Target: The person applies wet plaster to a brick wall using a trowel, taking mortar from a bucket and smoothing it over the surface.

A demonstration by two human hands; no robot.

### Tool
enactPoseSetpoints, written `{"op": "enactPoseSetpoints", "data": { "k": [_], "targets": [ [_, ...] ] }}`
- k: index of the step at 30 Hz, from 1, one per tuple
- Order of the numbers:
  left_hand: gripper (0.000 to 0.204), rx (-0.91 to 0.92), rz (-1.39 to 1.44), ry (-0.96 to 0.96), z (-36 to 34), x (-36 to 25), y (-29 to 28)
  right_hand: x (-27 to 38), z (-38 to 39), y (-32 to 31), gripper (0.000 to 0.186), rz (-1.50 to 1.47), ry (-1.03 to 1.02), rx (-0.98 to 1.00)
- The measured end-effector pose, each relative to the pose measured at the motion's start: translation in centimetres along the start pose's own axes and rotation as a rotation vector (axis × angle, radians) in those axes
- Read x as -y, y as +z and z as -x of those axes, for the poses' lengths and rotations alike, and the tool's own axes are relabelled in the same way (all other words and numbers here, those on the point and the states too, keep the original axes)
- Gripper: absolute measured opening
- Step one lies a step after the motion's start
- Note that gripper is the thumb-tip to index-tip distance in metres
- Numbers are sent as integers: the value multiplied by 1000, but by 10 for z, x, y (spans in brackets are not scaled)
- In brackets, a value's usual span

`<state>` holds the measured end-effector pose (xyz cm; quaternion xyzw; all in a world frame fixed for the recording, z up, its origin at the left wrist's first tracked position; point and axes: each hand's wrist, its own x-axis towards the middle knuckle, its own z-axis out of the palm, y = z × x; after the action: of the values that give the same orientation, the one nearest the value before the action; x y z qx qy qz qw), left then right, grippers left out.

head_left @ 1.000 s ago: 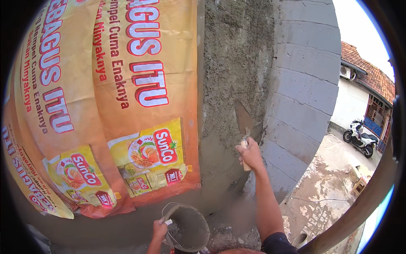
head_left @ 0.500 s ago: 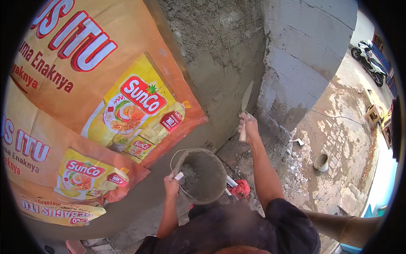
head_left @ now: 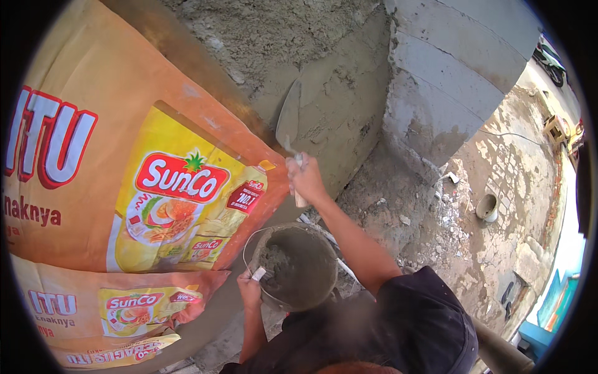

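Note:
My right hand (head_left: 305, 179) is closed around the wooden handle of a trowel (head_left: 289, 115). Its pointed metal blade lies against, or just in front of, the grey wet-plastered wall (head_left: 346, 93), close to the edge of an orange printed sheet (head_left: 187, 100). Lower down, my left hand (head_left: 250, 290) grips a bucket (head_left: 325, 268) at its left rim, by the pale grip of the wire handle. Grey mortar (head_left: 277, 265) lies inside the bucket and coats its inner wall.
A grey block wall (head_left: 436, 81) meets the plastered wall at a corner. Rubble (head_left: 451, 199) lies along its foot. Farther right are a small pail (head_left: 487, 207), a wooden stool (head_left: 554, 129) and a partly visible motorcycle (head_left: 549, 62). A thick pole (head_left: 501, 349) passes beside my right shoulder.
My right hand has swept the trowel leftward across the wall, from near the corner to the sheet's edge. The bucket stays in my left hand. The view has shifted somewhat.

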<state>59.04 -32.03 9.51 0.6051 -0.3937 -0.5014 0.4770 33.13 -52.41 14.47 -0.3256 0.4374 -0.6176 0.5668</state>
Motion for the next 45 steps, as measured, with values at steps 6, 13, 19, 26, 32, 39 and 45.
{"op": "enactPoseSetpoints", "data": {
  "k": [6, 13, 19, 26, 32, 39, 45],
  "targets": [
    [29, 70, -22, 1, -6, -9, 13, -94, 26, -67, 13, -170, 190, -264],
    [27, 151, -207, 2, -10, 5, 2, -5, -138, -158, 15, -506, 171, -53],
    [30, 84, -33, -12, -12, -2, -5, 37, -91, -73, 19, -362, 147, 48],
    [31, 52, -26, -12, -4, -19, 2, 43, -57, -16, 18, -225, 98, -81],
    [32, 55, 9, -21, -3, -13, 19, 0, 4, 22, 23, 245, -72, -183],
    [29, -68, -68, 56, -7, 13, 43, -9, 203, -94, 41, 798, 87, 76],
    [41, 87, -102, 156, -3, -16, 83, 56, 279, -177, 44, 754, 624, 492]
  ]
}}
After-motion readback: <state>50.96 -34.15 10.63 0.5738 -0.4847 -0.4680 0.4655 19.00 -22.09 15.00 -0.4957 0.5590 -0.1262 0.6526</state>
